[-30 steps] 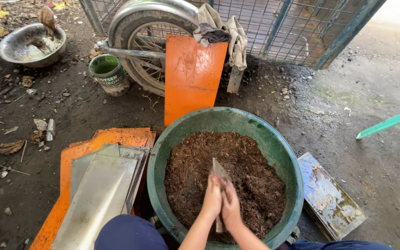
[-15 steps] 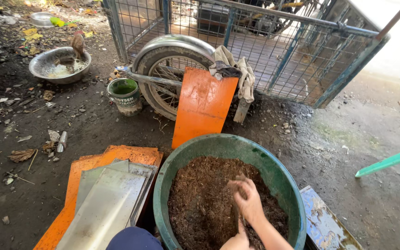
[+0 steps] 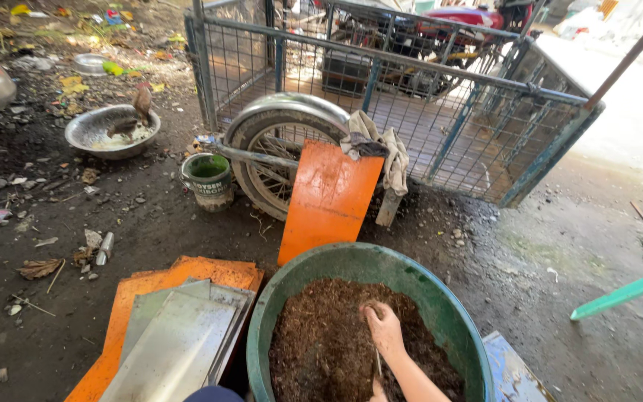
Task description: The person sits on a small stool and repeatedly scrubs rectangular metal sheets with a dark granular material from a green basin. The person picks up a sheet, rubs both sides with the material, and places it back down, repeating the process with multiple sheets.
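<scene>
Right hand point(image 3: 385, 331) rests on the brown soil point(image 3: 321, 350) mid-basin point(image 3: 440, 298), fingers curled into it; left hand point(image 3: 375, 390) sits nearer, grip indeterminate.

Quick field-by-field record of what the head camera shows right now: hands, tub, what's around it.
right hand: pressed into the soil, fingers curled; grip contents cannot be told
left hand: only a sliver shows at the bottom edge, state unclear
tub: round, green, on the ground
soil: dark brown, coarse, fills the tub
thin stick: stands in the soil just below the right hand
orange panel: leans against a spoked wheel behind the tub
metal sheets: stacked to the left of the tub
small green bucket: left of the wheel
</scene>
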